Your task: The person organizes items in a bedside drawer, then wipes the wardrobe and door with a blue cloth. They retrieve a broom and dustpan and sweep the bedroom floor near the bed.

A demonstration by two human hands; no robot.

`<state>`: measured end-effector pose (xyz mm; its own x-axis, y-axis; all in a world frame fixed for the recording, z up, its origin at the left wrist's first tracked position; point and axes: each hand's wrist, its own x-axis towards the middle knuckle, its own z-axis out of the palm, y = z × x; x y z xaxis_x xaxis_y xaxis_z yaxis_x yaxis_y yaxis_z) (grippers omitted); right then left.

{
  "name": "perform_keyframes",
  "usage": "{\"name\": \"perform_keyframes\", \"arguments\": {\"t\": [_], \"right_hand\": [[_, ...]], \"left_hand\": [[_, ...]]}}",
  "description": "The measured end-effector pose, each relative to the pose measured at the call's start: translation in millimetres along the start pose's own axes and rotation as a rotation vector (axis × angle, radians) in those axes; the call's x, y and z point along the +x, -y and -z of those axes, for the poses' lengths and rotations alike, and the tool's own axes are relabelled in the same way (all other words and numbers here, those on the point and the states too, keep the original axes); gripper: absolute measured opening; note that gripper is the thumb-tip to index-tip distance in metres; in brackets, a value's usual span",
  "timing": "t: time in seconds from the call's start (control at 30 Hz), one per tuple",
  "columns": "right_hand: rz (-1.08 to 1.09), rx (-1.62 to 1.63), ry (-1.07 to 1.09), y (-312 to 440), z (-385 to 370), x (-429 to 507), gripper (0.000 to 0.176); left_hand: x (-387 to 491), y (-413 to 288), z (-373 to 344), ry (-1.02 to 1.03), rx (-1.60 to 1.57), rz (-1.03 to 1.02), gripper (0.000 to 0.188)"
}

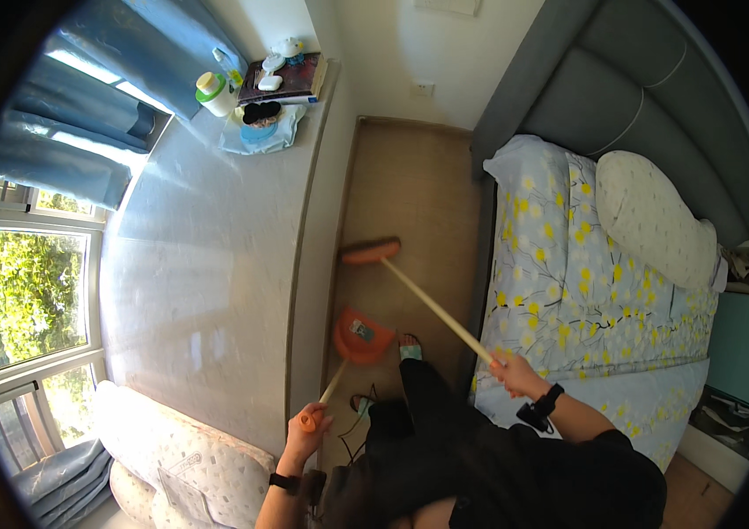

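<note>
My right hand (518, 375) grips the end of a pale broom handle (437, 309). The orange broom head (370, 251) is on the brown floor, its dark bristles facing away from me and its left end by the base of the window ledge. In my left hand (307, 433) is the orange-tipped handle of a dustpan. The orange dustpan (362, 336) is low by the floor, close to the ledge wall and my sandalled foot (410, 348), with a label on it. A gap of floor lies between broom head and dustpan.
A bed (546, 264) with floral bedding flanks the narrow floor strip (414, 178) on the right. Along the left runs a wide ledge (216, 264), bearing a book (295, 76), a white jar (216, 99) and pillows (209, 476). A black cable (346, 442) hangs near my left foot.
</note>
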<state>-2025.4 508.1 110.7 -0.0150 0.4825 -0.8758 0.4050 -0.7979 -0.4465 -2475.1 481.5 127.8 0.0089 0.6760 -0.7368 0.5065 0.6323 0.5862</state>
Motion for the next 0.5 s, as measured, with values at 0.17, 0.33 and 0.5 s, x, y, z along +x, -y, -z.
{"name": "perform_keyframes", "arguments": {"t": [0.17, 0.33, 0.5], "right_hand": [[0.198, -0.025, -0.169, 18, 26, 75, 0.043], [0.229, 0.246, -0.183, 63, 43, 164, 0.008], [0.113, 0.114, -0.214, -7, -4, 128, 0.006]], "left_hand": [[-21, 22, 1, -0.037, -0.013, -0.034, 0.041], [-44, 39, 9, -0.094, -0.322, 0.061, 0.051], [-64, 39, 13, -0.156, -0.449, 0.068, 0.053]]}}
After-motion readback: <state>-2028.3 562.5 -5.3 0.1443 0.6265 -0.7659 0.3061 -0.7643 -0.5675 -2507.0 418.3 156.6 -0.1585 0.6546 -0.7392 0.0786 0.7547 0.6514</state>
